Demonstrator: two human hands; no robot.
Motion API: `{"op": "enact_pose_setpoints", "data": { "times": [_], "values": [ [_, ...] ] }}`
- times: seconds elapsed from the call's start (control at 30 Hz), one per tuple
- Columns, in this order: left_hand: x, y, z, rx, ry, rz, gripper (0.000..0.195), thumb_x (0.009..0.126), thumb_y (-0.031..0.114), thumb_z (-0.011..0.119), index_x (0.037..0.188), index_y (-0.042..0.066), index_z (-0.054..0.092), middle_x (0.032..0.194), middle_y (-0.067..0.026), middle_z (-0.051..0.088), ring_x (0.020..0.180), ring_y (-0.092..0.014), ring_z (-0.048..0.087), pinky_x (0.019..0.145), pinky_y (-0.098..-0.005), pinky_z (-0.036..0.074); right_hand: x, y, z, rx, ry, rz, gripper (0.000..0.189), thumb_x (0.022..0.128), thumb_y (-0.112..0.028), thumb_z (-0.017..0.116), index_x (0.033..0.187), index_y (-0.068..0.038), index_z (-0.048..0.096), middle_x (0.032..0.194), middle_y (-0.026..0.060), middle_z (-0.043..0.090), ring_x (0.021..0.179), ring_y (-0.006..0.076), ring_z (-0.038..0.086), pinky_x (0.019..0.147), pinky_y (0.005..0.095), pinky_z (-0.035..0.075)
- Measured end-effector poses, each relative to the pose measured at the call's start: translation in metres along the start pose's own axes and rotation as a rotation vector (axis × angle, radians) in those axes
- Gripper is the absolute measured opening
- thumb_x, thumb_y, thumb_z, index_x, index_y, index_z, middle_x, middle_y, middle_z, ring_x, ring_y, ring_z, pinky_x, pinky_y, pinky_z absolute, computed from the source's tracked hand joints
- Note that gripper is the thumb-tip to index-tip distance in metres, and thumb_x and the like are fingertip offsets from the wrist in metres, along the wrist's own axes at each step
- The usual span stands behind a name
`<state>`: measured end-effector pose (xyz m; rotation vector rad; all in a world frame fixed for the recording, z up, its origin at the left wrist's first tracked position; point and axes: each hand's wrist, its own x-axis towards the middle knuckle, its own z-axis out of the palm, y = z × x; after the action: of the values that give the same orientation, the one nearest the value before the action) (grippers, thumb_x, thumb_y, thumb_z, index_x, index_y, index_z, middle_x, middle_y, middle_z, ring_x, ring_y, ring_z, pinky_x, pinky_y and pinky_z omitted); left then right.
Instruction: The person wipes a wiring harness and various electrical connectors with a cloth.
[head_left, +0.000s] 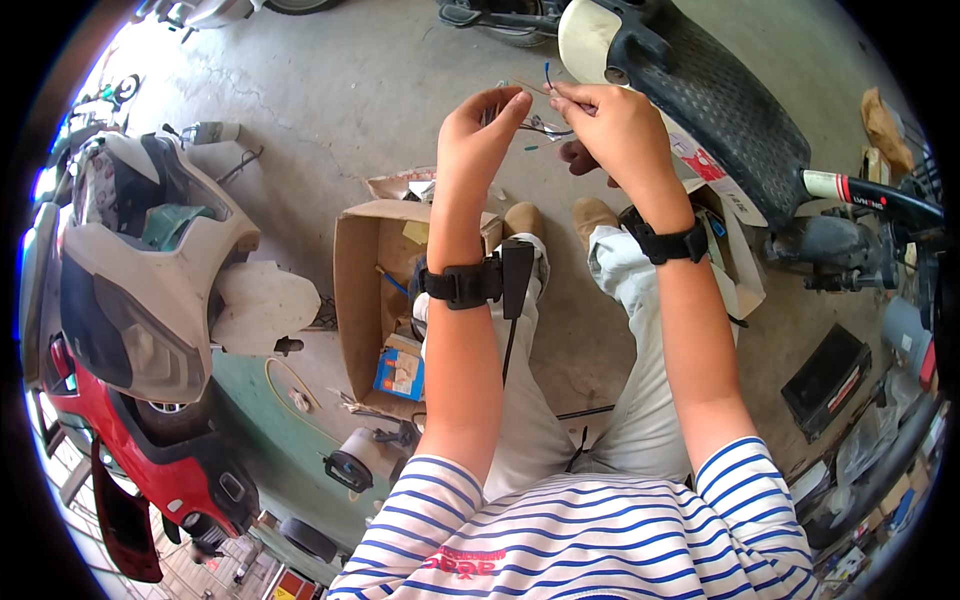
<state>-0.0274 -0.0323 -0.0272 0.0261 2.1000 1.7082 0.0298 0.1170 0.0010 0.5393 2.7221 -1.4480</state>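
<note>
Several thin electrical wires (551, 131) hang between my two hands, some tipped with small blue or green ends. My left hand (480, 124) pinches wires between thumb and forefinger. Close beside it, my right hand (615, 124) grips the blue-tipped wire (547, 73) and others near its fingertips. Part of the bundle is hidden behind my fingers. To the right of my right hand stands a scooter with a black textured footboard (720, 97) and a cream panel (589, 41).
An open cardboard box (356, 300) with mixed items stands by my left leg; another carton (750, 281) is at right. A black battery-like box (825, 379) lies on the concrete floor. At left are a cream scooter body (142, 262) and a red car (150, 465).
</note>
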Motion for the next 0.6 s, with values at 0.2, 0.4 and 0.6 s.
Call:
{"op": "enact_pose_setpoints", "data": {
  "times": [0.2,0.4,0.6],
  "values": [
    [-0.002,0.005,0.006,-0.058,0.096,0.165,0.036,0.081,0.025,0.07,0.098,-0.006,0.065,0.08,-0.0026,0.063,0.071,-0.006,0.052,0.063,-0.0209,0.044,0.008,0.022,0.012,-0.225,0.117,-0.304,0.02,0.086,-0.025,0.057,0.098,-0.017,0.071,0.069,0.0051,0.066,0.06,0.0239,0.064,0.057,0.0329,0.05],
    [0.0,0.002,0.004,0.055,0.117,0.118,0.029,0.082,0.022,0.07,0.094,-0.004,0.066,0.073,-0.0005,0.062,0.066,-0.005,0.05,0.059,-0.02,0.042,0.006,0.017,0.012,-0.3,-0.01,-0.332,0.018,0.084,-0.023,0.058,0.094,-0.014,0.071,0.081,0.0064,0.066,0.071,0.0273,0.063,0.064,0.0376,0.05],
    [0.0,-0.001,0.003,-0.044,0.134,0.204,0.022,0.082,0.017,0.069,0.091,-0.003,0.067,0.072,-0.0015,0.064,0.064,-0.005,0.051,0.058,-0.0205,0.042,0.003,0.006,0.01,0.209,-0.051,-0.222,0.02,0.087,-0.022,0.057,0.098,-0.01,0.068,0.075,0.005,0.067,0.054,0.0183,0.064,0.052,0.0292,0.05]
  ]
}}
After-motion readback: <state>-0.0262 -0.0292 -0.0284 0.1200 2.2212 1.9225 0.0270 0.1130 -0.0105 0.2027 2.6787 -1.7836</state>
